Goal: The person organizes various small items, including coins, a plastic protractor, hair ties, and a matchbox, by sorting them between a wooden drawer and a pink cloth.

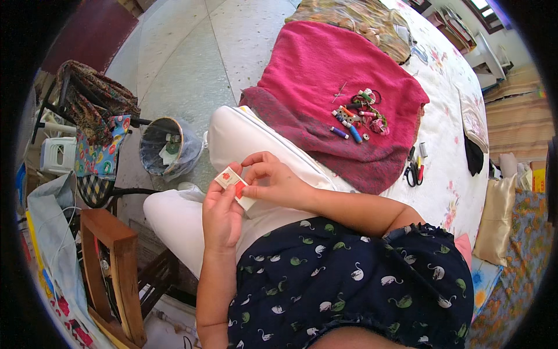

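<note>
My left hand grips a small flat white and red packet by its sides, above my lap. My right hand is at the packet's right edge, its thumb and fingertips touching or close to it; whether it pinches anything is too small to tell. On a pink cloth to the right lie several thread spools, among them a blue spool and a purple spool, with small metal bobbins and hair ties. Scissors with black handles rest on the bed beside a red marker-like item.
A lined waste bin stands on the floor left of my knees. A chair holds patterned fabric, and a wooden frame is at lower left. The floral bedsheet extends right, towards a gold pillow.
</note>
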